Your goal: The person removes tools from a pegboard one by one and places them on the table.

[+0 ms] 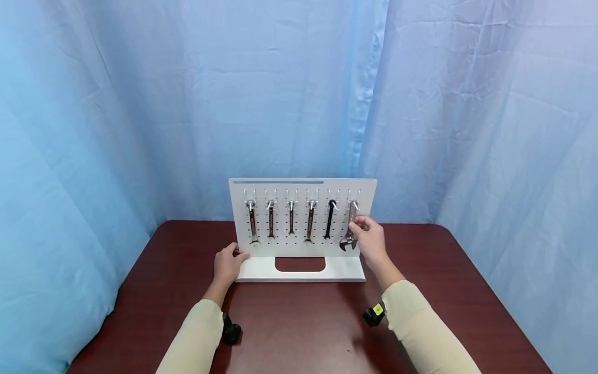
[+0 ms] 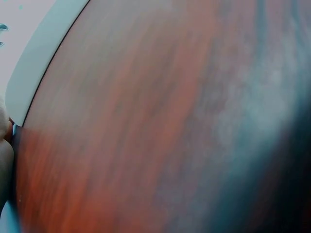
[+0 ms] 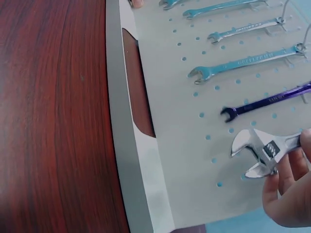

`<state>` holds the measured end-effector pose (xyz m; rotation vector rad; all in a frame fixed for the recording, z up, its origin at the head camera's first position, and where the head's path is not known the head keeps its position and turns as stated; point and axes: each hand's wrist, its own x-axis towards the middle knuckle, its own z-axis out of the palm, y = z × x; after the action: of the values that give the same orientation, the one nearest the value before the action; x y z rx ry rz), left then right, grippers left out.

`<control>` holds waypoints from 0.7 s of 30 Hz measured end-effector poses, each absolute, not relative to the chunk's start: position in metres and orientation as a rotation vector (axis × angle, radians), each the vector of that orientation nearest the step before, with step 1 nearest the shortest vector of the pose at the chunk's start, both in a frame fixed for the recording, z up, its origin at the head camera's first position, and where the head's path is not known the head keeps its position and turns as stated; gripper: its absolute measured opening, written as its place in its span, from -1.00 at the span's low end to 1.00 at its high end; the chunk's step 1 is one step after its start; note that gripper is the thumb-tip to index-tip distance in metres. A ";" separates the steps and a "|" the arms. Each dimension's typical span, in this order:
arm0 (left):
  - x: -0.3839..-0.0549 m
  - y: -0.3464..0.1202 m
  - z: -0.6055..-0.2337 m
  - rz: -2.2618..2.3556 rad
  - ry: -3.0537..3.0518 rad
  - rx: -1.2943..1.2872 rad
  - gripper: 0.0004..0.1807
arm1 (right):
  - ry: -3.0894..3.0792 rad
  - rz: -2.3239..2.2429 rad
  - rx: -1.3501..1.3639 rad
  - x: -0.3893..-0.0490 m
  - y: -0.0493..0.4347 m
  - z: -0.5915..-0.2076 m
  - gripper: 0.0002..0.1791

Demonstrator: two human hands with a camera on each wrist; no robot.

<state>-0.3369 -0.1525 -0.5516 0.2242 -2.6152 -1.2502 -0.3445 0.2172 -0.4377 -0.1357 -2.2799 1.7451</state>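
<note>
Evidently, the right grip [image 1: 372, 242] is pinching the adjustable wrench [image 3: 272, 148] at three o'clock on the board [image 1: 299, 250], its head pointing to six, while the left grip [image 1: 227, 266] is holding the board's edge at eight. Probably the step is calling for a firm left hold and a straight slide along the hook [image 1: 355, 205], clear of the black wrench [image 1: 329, 221] at nine.

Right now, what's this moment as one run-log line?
left hand: holding board by left edge | right hand: pinching adjustable wrench | black wrench: hanging alongside
</note>
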 end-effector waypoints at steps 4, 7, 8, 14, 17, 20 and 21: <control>-0.336 -0.153 -0.550 -1.247 -2.618 0.230 -0.82 | -2.374 1.735 -0.092 -0.340 0.223 -0.433 -0.72; -0.336 -0.152 -0.549 -1.249 -2.625 0.231 -0.82 | -2.399 1.753 -0.067 -0.337 0.227 -0.433 -0.71; -0.336 -0.152 -0.549 -1.250 -2.627 0.231 -0.82 | -2.400 1.757 -0.062 -0.336 0.228 -0.433 -0.72; -0.337 -0.153 -0.550 -1.247 -2.632 0.233 -0.82 | -2.390 1.747 -0.046 -0.330 0.231 -0.434 -0.74; -0.337 -0.152 -0.550 -1.242 -2.627 0.230 -0.82 | -2.378 1.751 -0.036 -0.325 0.231 -0.432 -0.76; -0.338 -0.152 -0.550 -1.242 -2.632 0.230 -0.82 | -2.377 1.758 -0.036 -0.319 0.232 -0.429 -0.78; -0.338 -0.152 -0.550 -1.243 -2.633 0.230 -0.82 | -2.375 1.765 -0.036 -0.317 0.233 -0.428 -0.79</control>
<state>-0.3377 -0.1523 -0.5501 0.2300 -2.6334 -1.2429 -0.3171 0.2327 -0.4284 -0.0362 -2.3746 1.7650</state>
